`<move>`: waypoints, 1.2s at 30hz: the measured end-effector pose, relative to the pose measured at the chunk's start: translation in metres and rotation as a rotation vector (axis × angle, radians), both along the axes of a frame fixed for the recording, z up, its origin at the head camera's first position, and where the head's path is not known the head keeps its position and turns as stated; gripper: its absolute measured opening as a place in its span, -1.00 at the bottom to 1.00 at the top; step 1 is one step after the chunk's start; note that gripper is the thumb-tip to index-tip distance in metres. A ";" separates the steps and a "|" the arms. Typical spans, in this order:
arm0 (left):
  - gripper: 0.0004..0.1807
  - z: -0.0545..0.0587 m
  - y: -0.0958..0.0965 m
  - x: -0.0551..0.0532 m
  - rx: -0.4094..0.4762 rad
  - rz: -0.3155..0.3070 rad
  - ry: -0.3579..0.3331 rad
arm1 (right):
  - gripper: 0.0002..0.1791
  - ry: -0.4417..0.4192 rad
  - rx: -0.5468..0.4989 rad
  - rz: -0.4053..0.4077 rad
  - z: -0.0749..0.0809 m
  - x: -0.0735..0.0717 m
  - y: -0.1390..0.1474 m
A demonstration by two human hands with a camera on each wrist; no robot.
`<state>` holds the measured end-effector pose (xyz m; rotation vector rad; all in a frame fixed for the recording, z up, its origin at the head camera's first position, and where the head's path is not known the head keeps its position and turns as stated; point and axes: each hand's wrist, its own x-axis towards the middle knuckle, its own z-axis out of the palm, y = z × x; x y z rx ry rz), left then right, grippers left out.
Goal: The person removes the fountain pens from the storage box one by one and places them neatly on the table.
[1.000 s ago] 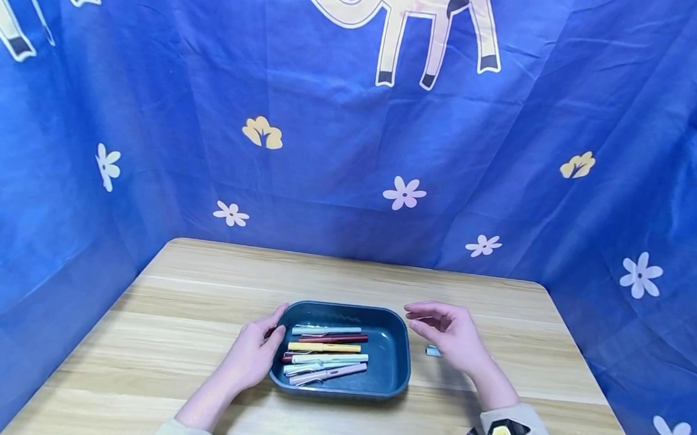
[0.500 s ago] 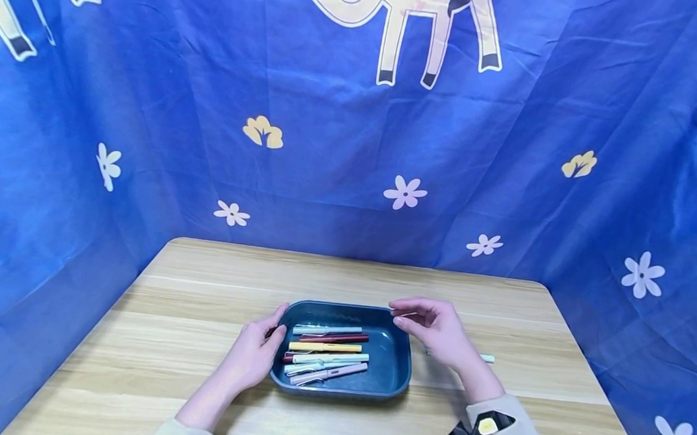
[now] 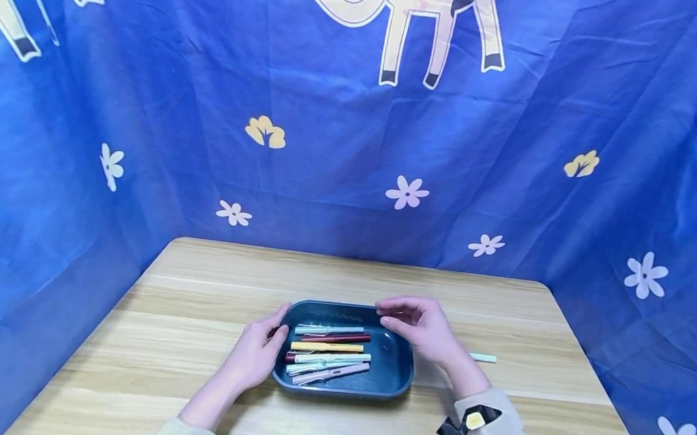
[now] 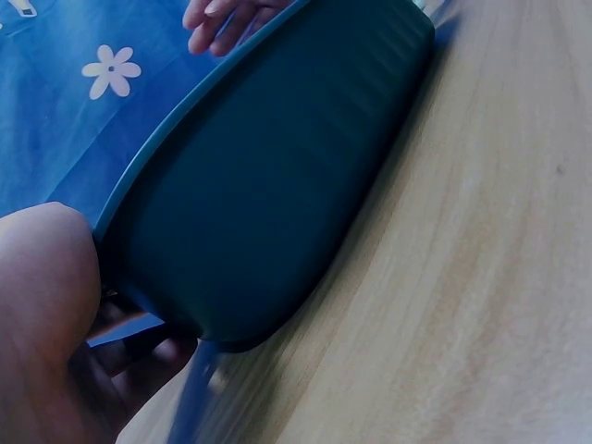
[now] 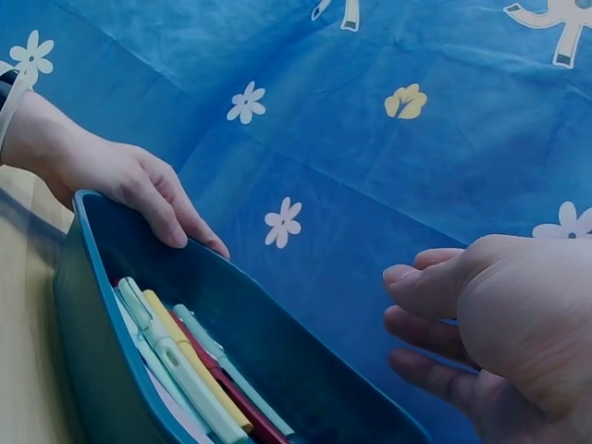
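Observation:
My left hand (image 3: 254, 356) grips the left end of a dark teal rectangular bin (image 3: 385, 363), with the thumb at the rim. Several clip pens lie in the bin's left part: among them a light blue pen (image 3: 331, 329), a dark red pen (image 3: 346, 339), a yellow pen (image 3: 327, 347) and a lilac pen (image 3: 337, 373). Over the bin's back right corner hovers my right hand (image 3: 420, 327), fingers loosely bent and nothing between them. A pale mint pen (image 3: 484, 358) on the table is partly hidden behind the right wrist.
The bin stands on a light wood-grain table (image 3: 296, 274). Blue curtain (image 3: 329, 149) with flower and animal prints surrounds the table at the back and sides. A dark wrist strap (image 3: 467, 422) sits over the right sleeve.
My right hand has moved left from beside the bin to over its back right corner. More of the mint pen shows behind the wrist. The left hand stays on the bin.

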<state>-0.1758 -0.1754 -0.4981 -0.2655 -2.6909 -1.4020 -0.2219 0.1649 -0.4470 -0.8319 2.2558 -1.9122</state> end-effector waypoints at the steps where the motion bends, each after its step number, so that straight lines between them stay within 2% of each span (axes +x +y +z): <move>1: -0.44 0.000 0.000 0.000 0.000 -0.002 0.000 | -0.70 -0.002 0.001 0.009 -0.001 -0.001 -0.001; 8: -0.44 0.001 0.002 0.000 0.004 0.000 -0.011 | -0.67 -0.036 0.028 0.065 -0.005 -0.005 -0.014; 16: -0.44 0.002 0.003 0.000 0.002 -0.005 -0.019 | -0.66 -0.090 0.042 0.071 -0.008 -0.006 -0.029; 23: -0.44 0.003 0.002 0.001 0.006 0.000 -0.015 | -0.66 -0.140 0.139 0.080 -0.011 -0.008 -0.039; 36: -0.44 0.004 0.002 0.002 -0.013 0.003 -0.017 | -0.72 -0.133 0.236 0.088 -0.020 -0.013 -0.054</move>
